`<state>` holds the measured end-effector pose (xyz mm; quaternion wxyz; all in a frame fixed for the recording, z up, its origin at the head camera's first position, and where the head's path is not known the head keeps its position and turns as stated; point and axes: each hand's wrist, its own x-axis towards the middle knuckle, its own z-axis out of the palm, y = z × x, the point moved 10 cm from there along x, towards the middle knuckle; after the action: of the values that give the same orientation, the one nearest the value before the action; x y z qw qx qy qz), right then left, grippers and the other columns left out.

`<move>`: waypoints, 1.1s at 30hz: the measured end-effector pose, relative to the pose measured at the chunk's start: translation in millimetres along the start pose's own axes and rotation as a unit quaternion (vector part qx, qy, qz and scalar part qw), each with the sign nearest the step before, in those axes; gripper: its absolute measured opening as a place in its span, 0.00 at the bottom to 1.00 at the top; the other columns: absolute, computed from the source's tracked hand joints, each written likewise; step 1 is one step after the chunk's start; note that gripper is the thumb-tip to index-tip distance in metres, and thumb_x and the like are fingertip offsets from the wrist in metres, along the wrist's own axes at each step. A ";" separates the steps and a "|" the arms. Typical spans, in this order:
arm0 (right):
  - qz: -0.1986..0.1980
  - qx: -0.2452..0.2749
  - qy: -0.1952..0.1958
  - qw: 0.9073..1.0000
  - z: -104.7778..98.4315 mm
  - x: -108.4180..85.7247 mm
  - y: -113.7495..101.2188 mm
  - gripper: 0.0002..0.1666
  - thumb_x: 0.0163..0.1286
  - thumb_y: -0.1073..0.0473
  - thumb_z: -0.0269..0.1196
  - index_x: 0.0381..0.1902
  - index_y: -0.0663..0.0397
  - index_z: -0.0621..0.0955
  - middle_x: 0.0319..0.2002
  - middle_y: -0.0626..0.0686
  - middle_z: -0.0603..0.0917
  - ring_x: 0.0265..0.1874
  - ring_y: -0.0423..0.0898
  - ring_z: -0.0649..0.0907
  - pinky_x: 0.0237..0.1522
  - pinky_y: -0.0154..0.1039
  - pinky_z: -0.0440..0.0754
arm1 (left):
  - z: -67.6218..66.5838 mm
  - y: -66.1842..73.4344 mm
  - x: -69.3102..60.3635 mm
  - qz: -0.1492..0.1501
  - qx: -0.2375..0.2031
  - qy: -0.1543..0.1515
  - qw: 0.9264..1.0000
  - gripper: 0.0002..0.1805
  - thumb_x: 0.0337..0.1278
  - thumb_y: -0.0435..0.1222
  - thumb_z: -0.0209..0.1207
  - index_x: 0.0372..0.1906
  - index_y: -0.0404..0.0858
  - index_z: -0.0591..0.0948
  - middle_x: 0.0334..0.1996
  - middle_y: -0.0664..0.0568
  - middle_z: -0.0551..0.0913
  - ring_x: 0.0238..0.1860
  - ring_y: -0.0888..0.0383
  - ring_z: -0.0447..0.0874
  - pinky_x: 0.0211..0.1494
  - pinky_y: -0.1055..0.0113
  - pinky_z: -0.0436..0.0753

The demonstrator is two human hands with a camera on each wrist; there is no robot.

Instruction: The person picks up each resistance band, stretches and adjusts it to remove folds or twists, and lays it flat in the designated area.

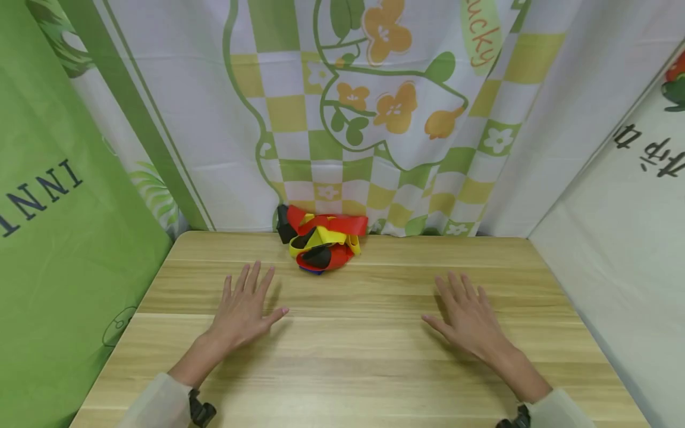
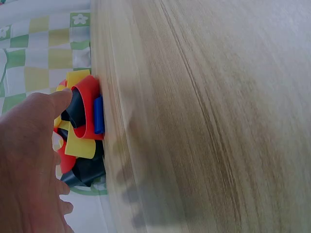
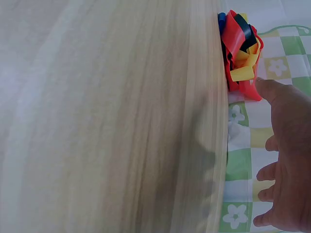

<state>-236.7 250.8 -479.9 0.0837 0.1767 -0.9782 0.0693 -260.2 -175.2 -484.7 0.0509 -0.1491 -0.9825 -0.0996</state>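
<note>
A tangled pile of flat, glossy bands in red, yellow, black and blue lies at the back edge of the wooden table, against the curtain. My left hand hovers over the table to the left of the pile, fingers spread and nothing held. On the other side, my right hand is also spread and holds nothing, farther from the pile. Shadows under both hands fall on the tabletop. In the left wrist view the bands show beyond the thumb. The right wrist view shows the bands above the thumb.
The wooden table has a light grain and rounded back corners. Behind it hangs a checked, flowered curtain. A green cloth borders the left side, a white cloth the right. Small dark devices sit on both wrists.
</note>
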 end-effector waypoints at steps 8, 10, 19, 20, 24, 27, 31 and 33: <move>-0.013 0.002 0.013 1.000 -4.5 10.0 -7.3 0.53 0.74 0.30 0.61 0.81 0.61 0.65 0.79 0.72 0.62 0.77 0.76 0.61 0.71 0.79 0.60 | 0.7 -3.9 3.8 0.001 -0.011 -0.006 1.000 0.52 0.69 0.63 0.61 0.85 0.39 0.58 0.83 0.32 0.52 0.82 0.30 0.49 0.78 0.23 0.48; -0.018 0.005 0.016 1.000 -5.0 14.1 -9.9 0.52 0.74 0.30 0.61 0.81 0.61 0.65 0.79 0.72 0.63 0.77 0.75 0.61 0.72 0.78 0.61 | -0.3 -5.4 6.1 0.002 -0.014 -0.006 1.000 0.51 0.69 0.63 0.60 0.85 0.38 0.57 0.83 0.31 0.51 0.82 0.29 0.49 0.78 0.24 0.47; -0.040 0.032 0.016 0.999 -3.6 39.8 -22.5 0.52 0.76 0.33 0.62 0.82 0.61 0.62 0.80 0.70 0.60 0.78 0.72 0.61 0.75 0.74 0.59 | -8.0 -12.9 26.5 0.007 -0.031 0.013 0.999 0.50 0.73 0.60 0.59 0.85 0.37 0.55 0.83 0.31 0.53 0.83 0.31 0.50 0.80 0.27 0.48; -0.042 0.034 0.016 0.998 -3.3 42.8 -24.0 0.52 0.76 0.34 0.62 0.82 0.61 0.62 0.80 0.69 0.60 0.79 0.71 0.62 0.75 0.74 0.60 | -9.4 -13.4 29.0 0.009 -0.035 0.019 0.999 0.49 0.73 0.59 0.59 0.85 0.36 0.55 0.83 0.31 0.54 0.82 0.32 0.51 0.80 0.28 0.49; -0.047 0.046 0.011 0.998 -0.8 54.8 -29.4 0.53 0.77 0.34 0.61 0.84 0.61 0.59 0.81 0.68 0.60 0.79 0.70 0.61 0.76 0.72 0.60 | -17.4 -15.3 38.7 0.021 -0.051 0.051 0.997 0.48 0.72 0.57 0.60 0.84 0.35 0.58 0.81 0.30 0.58 0.81 0.32 0.55 0.80 0.30 0.54; -0.049 0.064 0.004 0.997 1.5 63.9 -33.5 0.54 0.77 0.33 0.61 0.84 0.59 0.57 0.81 0.68 0.60 0.80 0.68 0.61 0.77 0.70 0.60 | -23.6 -17.1 46.3 0.030 -0.063 0.071 0.995 0.47 0.72 0.55 0.61 0.83 0.33 0.59 0.79 0.29 0.61 0.79 0.32 0.58 0.79 0.31 0.57; -0.060 0.083 0.005 0.995 2.6 76.1 -40.2 0.53 0.77 0.35 0.61 0.84 0.61 0.57 0.81 0.68 0.60 0.79 0.68 0.62 0.78 0.68 0.59 | -28.0 -21.7 58.9 0.023 -0.093 0.073 0.993 0.46 0.73 0.54 0.61 0.83 0.34 0.58 0.80 0.30 0.60 0.78 0.31 0.60 0.80 0.33 0.59; -0.070 0.093 0.013 0.993 1.6 82.2 -44.6 0.52 0.77 0.37 0.63 0.84 0.62 0.58 0.80 0.69 0.62 0.79 0.68 0.63 0.79 0.67 0.59 | -28.1 -25.5 65.8 0.013 -0.116 0.067 0.991 0.46 0.74 0.53 0.61 0.84 0.35 0.58 0.80 0.30 0.59 0.78 0.30 0.60 0.80 0.33 0.60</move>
<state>-296.9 181.6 -461.3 0.0845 0.2506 -0.9517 0.1559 -328.5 -186.3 -453.3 0.1001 -0.1594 -0.9567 -0.2221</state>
